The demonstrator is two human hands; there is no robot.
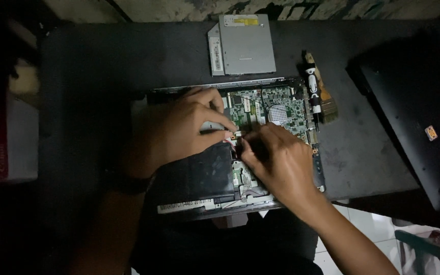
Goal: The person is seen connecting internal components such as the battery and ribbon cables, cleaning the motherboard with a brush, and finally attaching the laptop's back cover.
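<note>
Looking down from my head camera, I have the opened laptop [215, 168] flat on the dark table [92, 76], its green circuit board [276, 109] bare. My left hand [184, 130] rests on it, fingers curled together, pressing by a small connector [235, 135]. My right hand [281, 160] pinches shut there, though on what I cannot tell. A grey optical drive [243, 45] and brush [324, 99] lie beyond.

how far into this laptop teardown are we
Done: the bottom cover is off, green motherboard exposed, and a silver optical drive lies apart on the table. In hand: left hand and right hand meet at a small connector beside the black battery. Left: battery and board remain seated in the chassis.
</note>
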